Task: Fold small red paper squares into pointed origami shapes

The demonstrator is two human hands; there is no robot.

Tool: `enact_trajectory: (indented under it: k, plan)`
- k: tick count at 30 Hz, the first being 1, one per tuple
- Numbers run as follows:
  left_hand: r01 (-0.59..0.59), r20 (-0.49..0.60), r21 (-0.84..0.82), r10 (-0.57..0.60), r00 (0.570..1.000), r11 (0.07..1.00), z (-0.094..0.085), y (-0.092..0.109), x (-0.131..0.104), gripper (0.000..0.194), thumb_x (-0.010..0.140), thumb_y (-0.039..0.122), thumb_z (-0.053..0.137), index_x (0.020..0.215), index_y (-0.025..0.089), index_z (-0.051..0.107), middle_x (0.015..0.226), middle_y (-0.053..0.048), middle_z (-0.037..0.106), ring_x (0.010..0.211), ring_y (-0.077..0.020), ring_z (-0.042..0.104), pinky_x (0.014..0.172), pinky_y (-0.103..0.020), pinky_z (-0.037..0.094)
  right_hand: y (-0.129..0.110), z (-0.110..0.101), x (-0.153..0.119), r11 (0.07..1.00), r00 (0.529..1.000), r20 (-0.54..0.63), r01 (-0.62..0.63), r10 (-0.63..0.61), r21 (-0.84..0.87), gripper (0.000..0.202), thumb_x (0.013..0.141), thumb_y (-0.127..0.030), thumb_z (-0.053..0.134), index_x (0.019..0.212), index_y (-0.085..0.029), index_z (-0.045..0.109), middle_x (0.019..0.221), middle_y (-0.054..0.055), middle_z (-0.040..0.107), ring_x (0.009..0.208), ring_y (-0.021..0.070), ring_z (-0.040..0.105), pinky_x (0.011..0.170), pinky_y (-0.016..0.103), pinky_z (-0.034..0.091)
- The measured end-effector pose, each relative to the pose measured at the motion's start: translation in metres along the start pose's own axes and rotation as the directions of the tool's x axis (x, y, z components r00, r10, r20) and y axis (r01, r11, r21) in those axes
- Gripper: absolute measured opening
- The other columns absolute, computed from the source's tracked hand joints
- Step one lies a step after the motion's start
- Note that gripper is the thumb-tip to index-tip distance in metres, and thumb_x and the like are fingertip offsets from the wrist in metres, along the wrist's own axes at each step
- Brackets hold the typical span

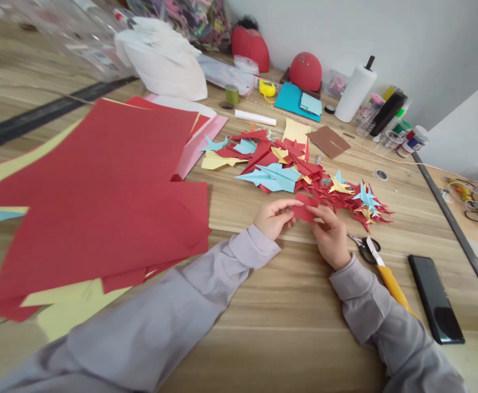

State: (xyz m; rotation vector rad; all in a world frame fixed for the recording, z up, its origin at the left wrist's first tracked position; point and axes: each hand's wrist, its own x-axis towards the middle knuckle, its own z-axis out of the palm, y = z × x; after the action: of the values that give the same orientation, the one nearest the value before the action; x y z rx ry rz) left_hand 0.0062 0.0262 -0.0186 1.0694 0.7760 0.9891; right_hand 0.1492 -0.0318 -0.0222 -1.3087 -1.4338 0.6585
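Observation:
A small piece of red paper [303, 211] is held up between my two hands, just above the wooden table. My left hand [278, 217] pinches its left side between thumb and fingers. At the right side, my right hand [329, 233] grips it the same way, its fingertips bent over the edge. Right behind the hands lies a pile of folded paper pieces [278, 158], red, light blue and yellow, some shaped like paper planes. Fine creases in the held paper are too small to make out.
Large red paper sheets [112, 180] cover the left side. Scissors [364, 246], an orange-handled knife [394, 286] and a black phone [436, 299] lie to the right. Along the back stand a yellow tape measure [267, 88], a white roll [356, 93] and several bottles.

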Motion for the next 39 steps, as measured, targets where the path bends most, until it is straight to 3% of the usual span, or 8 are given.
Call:
enact_trajectory:
  k: [9, 15, 24, 29, 35, 39]
  plan:
    - [0.064, -0.018, -0.182, -0.068, 0.998, 0.981, -0.003, -0.006, 0.005, 0.02, 0.061, 0.021, 0.065, 0.077, 0.011, 0.069, 0.062, -0.003, 0.065, 0.055, -0.0113, 0.059, 0.049, -0.022, 0.045, 0.001, 0.0, 0.0, 1.0, 0.998, -0.059, -0.028, 0.028, 0.003, 0.026, 0.073, -0.018, 0.057, 0.096, -0.027, 0.068, 0.093, 0.004, 0.059, 0.085, 0.0167, 0.055, 0.064, 0.026, 0.046]
    - [0.012, -0.044, -0.108, -0.017, 0.999, 0.994, -0.002, -0.005, 0.004, 0.022, 0.058, 0.023, 0.069, 0.077, 0.012, 0.07, 0.08, -0.006, 0.068, 0.057, -0.0115, 0.06, 0.057, -0.027, 0.052, -0.001, 0.0, 0.001, 0.999, 0.998, -0.053, -0.03, 0.03, 0.014, 0.021, 0.072, -0.02, 0.06, 0.09, -0.026, 0.069, 0.097, 0.005, 0.058, 0.088, 0.0173, 0.054, 0.061, 0.025, 0.046]
    - [-0.02, -0.049, 0.02, 0.021, 0.999, 1.0, -0.001, -0.002, 0.001, 0.022, 0.061, 0.024, 0.069, 0.08, 0.014, 0.072, 0.082, -0.007, 0.071, 0.065, -0.0167, 0.065, 0.071, -0.033, 0.055, -0.003, 0.001, 0.002, 0.998, 0.996, -0.074, -0.056, 0.058, 0.032, 0.007, 0.071, -0.026, 0.067, 0.077, -0.023, 0.068, 0.088, 0.005, 0.061, 0.088, 0.0184, 0.056, 0.073, 0.03, 0.046]
    - [-0.022, -0.051, 0.033, 0.023, 0.998, 0.999, 0.001, 0.0, -0.001, 0.018, 0.059, 0.022, 0.069, 0.075, 0.014, 0.072, 0.081, -0.007, 0.072, 0.068, -0.0184, 0.066, 0.07, -0.034, 0.056, -0.006, 0.001, 0.003, 0.991, 0.988, -0.107, -0.097, 0.107, 0.094, 0.006, 0.071, -0.026, 0.066, 0.069, -0.02, 0.066, 0.081, 0.004, 0.06, 0.084, 0.0173, 0.056, 0.068, 0.028, 0.046]
    - [-0.042, -0.042, 0.03, 0.044, 0.998, 0.999, 0.002, -0.002, -0.001, 0.016, 0.058, 0.021, 0.069, 0.072, 0.014, 0.072, 0.078, -0.006, 0.072, 0.067, -0.0178, 0.065, 0.069, -0.034, 0.056, -0.009, 0.003, 0.004, 0.949, 0.956, -0.156, -0.208, 0.248, 0.237, 0.011, 0.066, -0.027, 0.069, 0.07, -0.018, 0.065, 0.069, 0.0, 0.06, 0.058, 0.0113, 0.053, 0.055, 0.026, 0.044]
    - [-0.045, -0.033, 0.04, 0.046, 0.998, 0.998, 0.003, -0.001, -0.001, 0.009, 0.055, 0.017, 0.069, 0.063, 0.015, 0.072, 0.067, -0.004, 0.07, 0.062, -0.0165, 0.064, 0.065, -0.032, 0.056, -0.007, 0.003, 0.004, 0.926, 0.932, -0.2, -0.239, 0.304, 0.294, 0.015, 0.062, -0.027, 0.073, 0.07, -0.017, 0.065, 0.064, -0.001, 0.062, 0.052, 0.0102, 0.051, 0.052, 0.025, 0.043]
